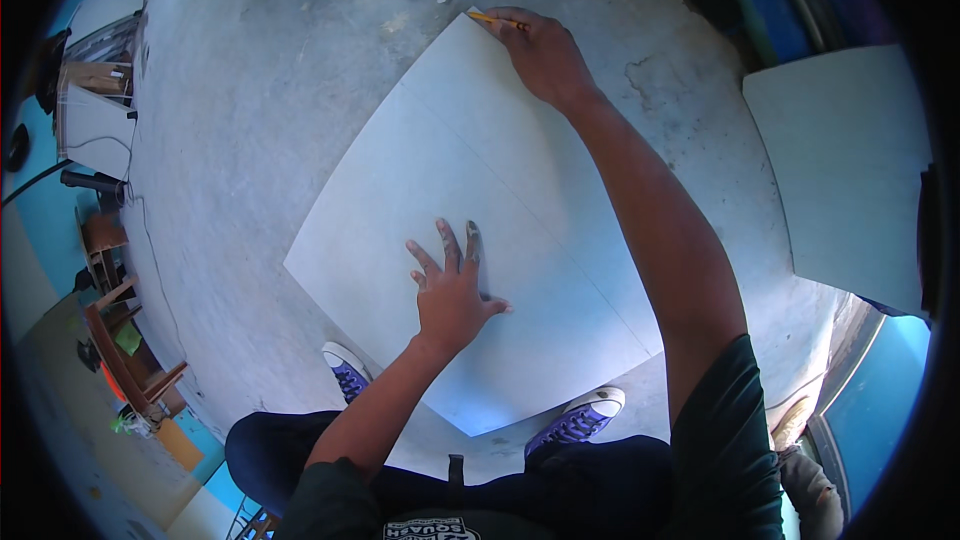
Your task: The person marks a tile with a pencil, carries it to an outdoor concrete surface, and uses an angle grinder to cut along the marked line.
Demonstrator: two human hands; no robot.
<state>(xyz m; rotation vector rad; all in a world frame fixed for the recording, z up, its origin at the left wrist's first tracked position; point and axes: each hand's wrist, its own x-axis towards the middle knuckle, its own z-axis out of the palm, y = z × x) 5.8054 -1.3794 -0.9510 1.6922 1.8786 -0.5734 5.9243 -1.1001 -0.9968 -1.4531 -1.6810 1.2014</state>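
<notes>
While the left hand point(450, 300) lies on one large, white, flat rectangular sheet point(390, 210), the right hand point(545, 55) holds one slim yellow pencil point(487, 18) at its far corner.

Two hands, one sheet and one pencil are at work, with two purple, white-toed, laced sneakers point(572, 422) by the sheet's near edges; the sheet lies on the grey concrete floor point(230, 130), turned cornerwise before the person. Smooth and pale, it bears one thin, dark, straight line point(500, 181) running slantwise across it, and looks bluish near its closest corner. The left hand's fingers are spread apart; the right hand's are clamped on the pencil.
</notes>
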